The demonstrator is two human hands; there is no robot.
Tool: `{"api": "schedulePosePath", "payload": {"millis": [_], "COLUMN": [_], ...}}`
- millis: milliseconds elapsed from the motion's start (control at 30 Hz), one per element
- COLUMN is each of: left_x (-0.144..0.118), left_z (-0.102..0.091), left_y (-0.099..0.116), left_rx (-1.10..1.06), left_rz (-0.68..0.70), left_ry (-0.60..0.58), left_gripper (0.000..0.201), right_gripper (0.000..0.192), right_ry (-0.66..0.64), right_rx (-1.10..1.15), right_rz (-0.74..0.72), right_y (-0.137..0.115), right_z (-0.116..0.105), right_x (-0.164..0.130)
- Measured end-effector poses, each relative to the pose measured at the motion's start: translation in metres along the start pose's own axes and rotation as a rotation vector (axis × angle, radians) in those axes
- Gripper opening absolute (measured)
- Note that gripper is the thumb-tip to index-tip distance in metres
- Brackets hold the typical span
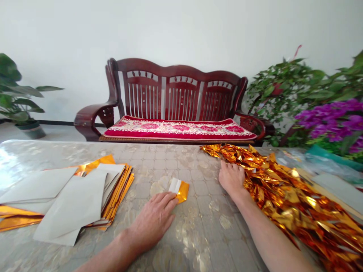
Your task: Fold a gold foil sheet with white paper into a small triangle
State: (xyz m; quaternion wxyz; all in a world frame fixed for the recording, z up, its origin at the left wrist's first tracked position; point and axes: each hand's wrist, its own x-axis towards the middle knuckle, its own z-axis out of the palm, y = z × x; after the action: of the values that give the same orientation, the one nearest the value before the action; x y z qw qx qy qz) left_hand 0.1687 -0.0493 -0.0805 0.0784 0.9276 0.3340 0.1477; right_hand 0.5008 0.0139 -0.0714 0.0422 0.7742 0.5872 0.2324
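Near the middle of the table, a small sheet of gold foil paper (183, 192) with a whitish-grey part showing lies under the fingertips of my left hand (155, 213). Those fingers press together over its near-left edge and hold it against the tabletop, the thumb apart from it. My right hand (232, 178) is at the left edge of a long heap of folded gold foil pieces (283, 192). Its fingers curl downward and the fingertips are hidden, so what they hold, if anything, does not show. To the left lies a loose stack of grey-backed gold foil sheets (81, 202).
The table (198, 234) has a patterned, shiny cover. Clear plastic (303, 162) and a teal sheet (337, 156) lie at the right, by purple flowers (334, 119). Beyond stands a dark wooden bench (181, 81) with a red floral cushion (181, 128). A potted plant (21, 98) stands far left.
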Motion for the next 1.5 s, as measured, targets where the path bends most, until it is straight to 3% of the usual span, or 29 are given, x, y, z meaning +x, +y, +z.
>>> {"api": "schedulePosePath", "payload": {"millis": [900, 1300, 1500], "left_x": [0.001, 0.0, 0.0], "left_z": [-0.004, -0.004, -0.003], "left_y": [0.002, 0.002, 0.002], "left_rx": [-0.018, -0.032, -0.027], "left_rz": [-0.014, -0.022, -0.009], "left_ry": [-0.015, -0.005, -0.011], "left_gripper": [0.044, 0.042, 0.044], "right_gripper": [0.027, 0.035, 0.036], "right_ry": [-0.005, -0.041, -0.053], "right_rx": [-0.053, -0.017, -0.046], "right_rz": [0.004, 0.092, 0.155], "right_y": [0.028, 0.06, 0.102], "right_z": [-0.001, 0.003, 0.015], "right_x": [-0.023, -0.038, -0.072]}}
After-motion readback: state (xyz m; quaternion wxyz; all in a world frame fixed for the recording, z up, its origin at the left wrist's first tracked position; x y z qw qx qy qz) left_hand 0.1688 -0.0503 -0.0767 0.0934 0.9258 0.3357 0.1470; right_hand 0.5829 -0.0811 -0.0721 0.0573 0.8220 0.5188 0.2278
